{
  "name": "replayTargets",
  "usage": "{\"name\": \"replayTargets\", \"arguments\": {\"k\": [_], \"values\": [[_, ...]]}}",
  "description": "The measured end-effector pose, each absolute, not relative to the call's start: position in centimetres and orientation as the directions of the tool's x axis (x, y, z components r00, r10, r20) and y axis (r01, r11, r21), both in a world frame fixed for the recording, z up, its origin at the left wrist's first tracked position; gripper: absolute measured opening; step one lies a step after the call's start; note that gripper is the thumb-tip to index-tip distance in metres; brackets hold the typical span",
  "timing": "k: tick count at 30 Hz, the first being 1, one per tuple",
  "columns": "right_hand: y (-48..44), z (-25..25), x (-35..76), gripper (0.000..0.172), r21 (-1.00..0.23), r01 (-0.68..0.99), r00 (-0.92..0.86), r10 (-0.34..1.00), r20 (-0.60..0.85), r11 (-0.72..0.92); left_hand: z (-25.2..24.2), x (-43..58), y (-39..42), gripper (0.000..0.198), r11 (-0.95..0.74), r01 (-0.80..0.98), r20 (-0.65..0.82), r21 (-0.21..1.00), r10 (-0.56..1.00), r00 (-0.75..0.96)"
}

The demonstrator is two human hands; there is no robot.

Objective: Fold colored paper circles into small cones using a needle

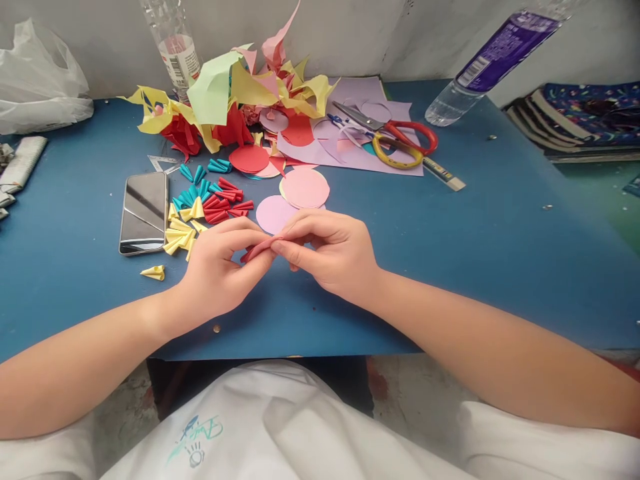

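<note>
The blue table (pixel 475 273) meets a grey wall (pixel 350 40), and its near edge runs just in front of the person's white shirt (pixel 280 427). Pale, stained floor (pixel 410 393) shows below that edge. At the back stand a bottle (pixel 177 60) and crumpled scraps (pixel 215 87); a second bottle, purple-labelled (pixel 505 53), appears tilted at the right. Scissors (pixel 370 120) lie open on a lilac sheet (pixel 350 157).

The red paper (pixel 261 249) is above the table near its front, between the two hands, just this side of the paper discs (pixel 305 188). Its long axis runs slantwise, from lower left up to the right; the narrower end seems to point right, though fingers cover much of it. The left hand (pixel 215 263) pinches its left part, fingers curled; the right hand (pixel 340 253) grips the right end between thumb and fingertips. Blue, red and yellow cones (pixel 193 197) lie left of the discs, beside a phone (pixel 144 213).
</note>
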State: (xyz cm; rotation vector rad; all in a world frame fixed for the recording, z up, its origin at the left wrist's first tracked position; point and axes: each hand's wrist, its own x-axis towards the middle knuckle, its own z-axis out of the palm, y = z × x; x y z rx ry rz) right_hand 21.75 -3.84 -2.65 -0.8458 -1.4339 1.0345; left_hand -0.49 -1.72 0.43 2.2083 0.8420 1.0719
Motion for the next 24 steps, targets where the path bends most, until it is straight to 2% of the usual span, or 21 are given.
{"name": "replayTargets", "arguments": {"k": [7, 11, 17, 24], "values": [[-3.3, -3.4, 22.2, 0.029, -0.9, -0.049, -0.128, 0.891, 0.436, 0.434, -0.1, -0.7, -1.3, 0.021, -0.749, 0.301, 0.561, 0.591, 0.649, 0.514], [-2.9, -3.2, 22.4, 0.03, -0.91, -0.043, -0.163, 0.896, 0.413, 0.411, 0.2, -0.8, -0.9, 0.023, -0.702, 0.312, 0.5, 0.64, 0.689, 0.524], [-2.8, -2.6, 22.3, 0.033, -0.951, -0.032, -0.145, 0.94, 0.31, 0.309, 0.6, -0.5, -0.6, 0.045, -0.615, 0.312, 0.41, 0.724, 0.747, 0.523], [-3.4, -2.6, 21.4, 0.04, -0.968, -0.119, -0.168, 0.956, 0.239, 0.221, 0.4, -0.3, -1.3, 0.037, -0.587, 0.346, 0.392, 0.732, 0.778, 0.491]]}}
